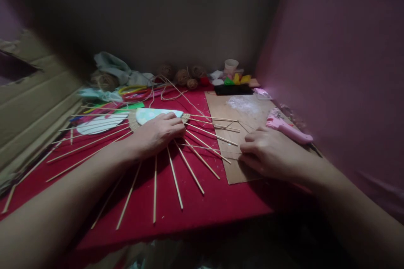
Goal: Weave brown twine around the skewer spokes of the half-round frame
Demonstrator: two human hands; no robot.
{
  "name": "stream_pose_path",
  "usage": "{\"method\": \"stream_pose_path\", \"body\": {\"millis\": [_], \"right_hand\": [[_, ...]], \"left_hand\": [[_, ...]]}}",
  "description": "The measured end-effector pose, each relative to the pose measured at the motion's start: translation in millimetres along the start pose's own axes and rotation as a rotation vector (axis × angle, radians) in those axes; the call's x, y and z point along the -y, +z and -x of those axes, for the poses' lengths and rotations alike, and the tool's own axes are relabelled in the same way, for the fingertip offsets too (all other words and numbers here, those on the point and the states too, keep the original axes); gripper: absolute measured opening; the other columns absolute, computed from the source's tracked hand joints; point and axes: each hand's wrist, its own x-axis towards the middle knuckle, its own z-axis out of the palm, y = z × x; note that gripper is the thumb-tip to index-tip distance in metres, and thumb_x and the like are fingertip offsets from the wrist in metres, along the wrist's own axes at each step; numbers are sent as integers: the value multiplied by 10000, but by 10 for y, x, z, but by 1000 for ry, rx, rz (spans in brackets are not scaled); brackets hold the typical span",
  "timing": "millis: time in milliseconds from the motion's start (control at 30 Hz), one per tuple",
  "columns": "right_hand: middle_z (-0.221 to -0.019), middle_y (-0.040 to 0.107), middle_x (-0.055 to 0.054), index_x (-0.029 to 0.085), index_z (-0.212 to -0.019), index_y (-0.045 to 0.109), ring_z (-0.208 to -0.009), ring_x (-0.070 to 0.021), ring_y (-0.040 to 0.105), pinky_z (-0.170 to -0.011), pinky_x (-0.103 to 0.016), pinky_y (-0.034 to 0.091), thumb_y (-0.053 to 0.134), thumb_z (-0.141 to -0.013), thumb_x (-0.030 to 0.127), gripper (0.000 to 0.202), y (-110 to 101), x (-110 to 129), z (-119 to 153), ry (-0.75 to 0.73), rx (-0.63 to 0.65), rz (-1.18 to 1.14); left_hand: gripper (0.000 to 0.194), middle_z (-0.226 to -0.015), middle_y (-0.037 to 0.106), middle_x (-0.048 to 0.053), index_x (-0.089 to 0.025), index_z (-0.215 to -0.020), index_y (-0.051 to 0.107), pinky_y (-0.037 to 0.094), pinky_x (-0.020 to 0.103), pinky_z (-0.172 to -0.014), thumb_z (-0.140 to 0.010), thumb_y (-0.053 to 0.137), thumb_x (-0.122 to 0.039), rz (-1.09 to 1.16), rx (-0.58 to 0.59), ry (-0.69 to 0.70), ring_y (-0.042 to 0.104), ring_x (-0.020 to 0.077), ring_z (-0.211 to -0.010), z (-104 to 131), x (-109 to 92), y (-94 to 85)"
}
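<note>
A half-round piece with pale blue-green patterned fabric (151, 114) lies on the red tablecloth, edged by a band of woven twine (133, 122). Thin wooden sticks (175, 176) fan out from that band to the left, front and right. My left hand (160, 132) rests on the piece's right part, its fingers curled over the edge and the fingertips hidden. A strand of twine (210, 148) stretches from near those fingers across the right-hand sticks to my right hand (268, 151). The right fingers are closed on the strand, above a brown board (233, 174).
A pink glue gun (288, 129) lies right of my right hand. At the back are twine balls (182, 77), a white cup (231, 65), a flat black object (233, 90) and crumpled cloth (113, 67). A white oval (101, 124) lies under the left sticks. Cardboard (34, 84) stands left.
</note>
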Motion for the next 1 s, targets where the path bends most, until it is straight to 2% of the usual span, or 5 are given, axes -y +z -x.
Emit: {"method": "stream_pose_path", "body": {"millis": [200,300,500,733,1000], "right_hand": [[-662,631,-39,185,-620,612,-639,-150,531,-659,-315,329,524,-883,337,316,-25,-136,-9,34,64,28],[-666,640,-53,179,-635,628,-630,-153,543,-638,-311,330,521,-885,356,324,-34,-164,-28,94,82,44],[-857,655,-101,173,-703,680,-718,-194,583,-608,-311,326,492,-891,402,350,-24,-194,-93,235,33,203],[-756,625,-46,189,-666,644,-608,-138,530,-558,-282,286,483,-899,421,366,23,-210,84,174,47,98],[-626,616,-30,193,-614,616,-560,-135,496,-529,-281,230,511,-877,307,306,-121,-140,198,122,-153,136]], "left_hand": [[267,-793,545,48,-202,-791,601,348,319,-708,-924,387,-290,8,-82,-37,450,208,-780,62,50,20],[257,-810,559,49,-203,-784,579,341,319,-707,-930,381,-275,36,-56,-15,449,202,-776,78,86,47],[281,-814,581,52,-187,-790,571,344,309,-699,-959,362,-266,58,-20,63,451,191,-784,81,145,63],[260,-816,574,53,-188,-791,571,341,318,-712,-950,378,-261,40,-41,52,457,197,-794,85,112,64],[319,-760,553,36,-177,-736,566,328,291,-701,-962,364,-277,64,-100,83,442,175,-745,47,53,44]]}}
